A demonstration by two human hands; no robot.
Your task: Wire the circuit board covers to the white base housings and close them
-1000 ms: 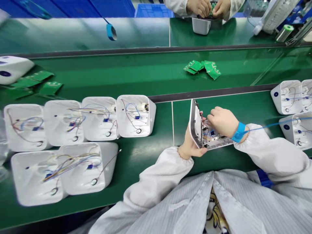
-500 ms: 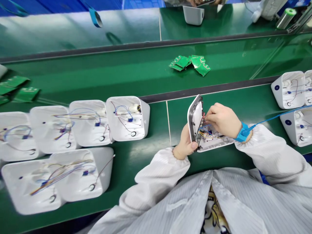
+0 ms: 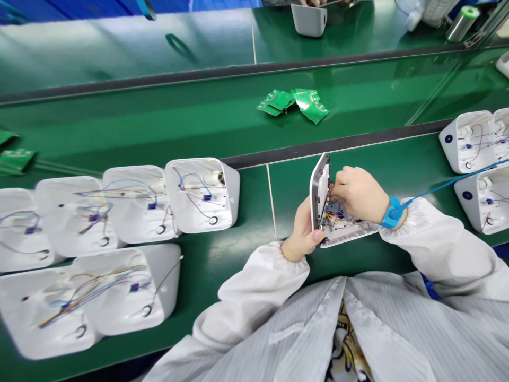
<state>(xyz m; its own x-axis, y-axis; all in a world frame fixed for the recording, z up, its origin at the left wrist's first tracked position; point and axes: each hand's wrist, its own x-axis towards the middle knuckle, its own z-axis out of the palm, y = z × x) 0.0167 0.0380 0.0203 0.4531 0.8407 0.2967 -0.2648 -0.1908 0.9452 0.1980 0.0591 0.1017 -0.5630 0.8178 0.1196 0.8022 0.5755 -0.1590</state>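
Observation:
My left hand point(image 3: 303, 231) grips a white panel with a dark rim point(image 3: 318, 185), thumb on its lower edge, and holds it tilted nearly upright. Beside it lies a white housing point(image 3: 350, 237) with thin coloured wires point(image 3: 336, 215) inside, partly hidden under my right hand. The fingers of my right hand point(image 3: 360, 193) are pinched together at the inner face of the panel, close to a small red part or wire. What exactly sits between the fingertips is too small to make out. A blue wrist strap point(image 3: 393, 212) with a cord circles my right wrist.
Several open white housings point(image 3: 234, 196) with wires stand at the left, and more point(image 3: 481, 204) at the right. Green circuit boards point(image 3: 296, 103) lie on the strip behind a dark ledge point(image 3: 338, 144). Across the bench a person's hand point(image 3: 314, 2) touches another housing point(image 3: 309, 24).
The camera view has shifted slightly, so the bench things sit further left. My left hand still holds the panel, now turned a little more edge-on; my right fingers stay pinched at its inner side.

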